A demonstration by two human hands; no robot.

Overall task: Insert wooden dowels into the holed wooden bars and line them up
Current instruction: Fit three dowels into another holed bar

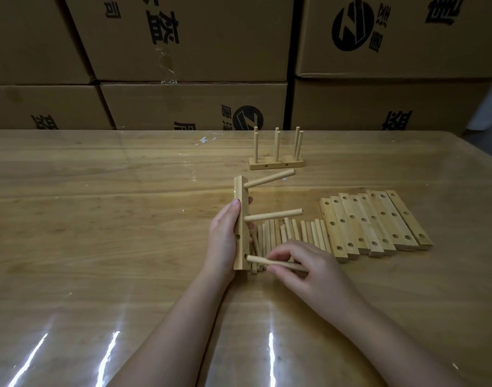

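Bar (241,219) gripped in left hand (224,236), two seated dowels (272,215) jutting right; right hand (309,269) pinches third dowel (260,260), tip at bar's nearest hole; loose dowels (295,233) just right of bar, spare bars (379,222) farther right.

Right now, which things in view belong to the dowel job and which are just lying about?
Job: left hand, held bar, right hand, pinched dowel, loose dowels, empty bars, finished bars.
Lying about: cardboard boxes, white flecks.
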